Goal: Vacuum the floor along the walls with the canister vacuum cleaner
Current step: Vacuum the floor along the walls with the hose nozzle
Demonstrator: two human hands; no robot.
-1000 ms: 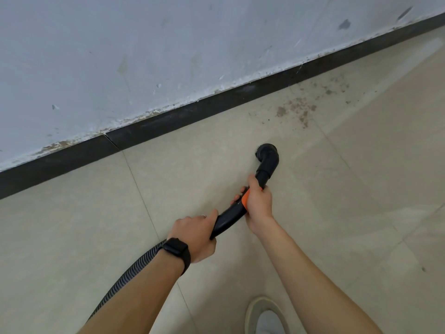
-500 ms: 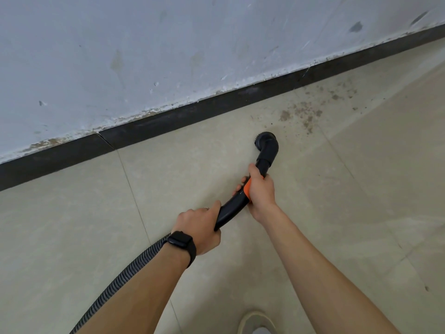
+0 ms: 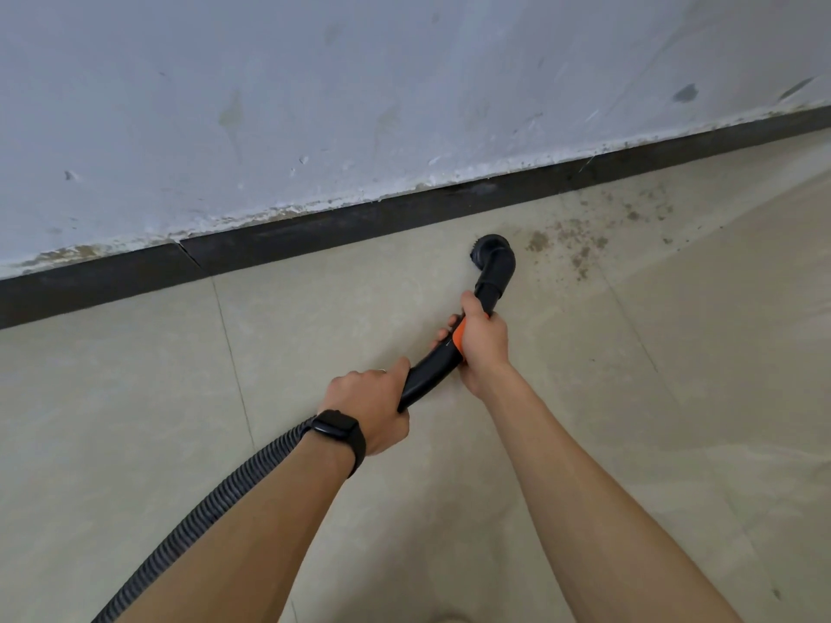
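Starting at the left, the hose (image 3: 216, 492) ran up from the bottom corner, under the forearm, to the left hand (image 3: 364, 406), which was curled round the rear of the black tube (image 3: 431, 370), thumb laid along it. The right hand (image 3: 483, 348) was clamped round the tube's front end, at the orange collar (image 3: 458, 337). The nozzle (image 3: 492, 258) sat on the floor (image 3: 135, 397), near the skirting (image 3: 314, 236) but apart from it, w/ the dirt (image 3: 580, 249) just beside it on the right.

Vs 1 s ago the nozzle had gone fwd and right, closing on skirting and dirt; both grips were unchanged. The pass seemed abt to enter the dirt, none visibly lifted yet, and the wall strip further right looked still to do. Canister wasn't in view.
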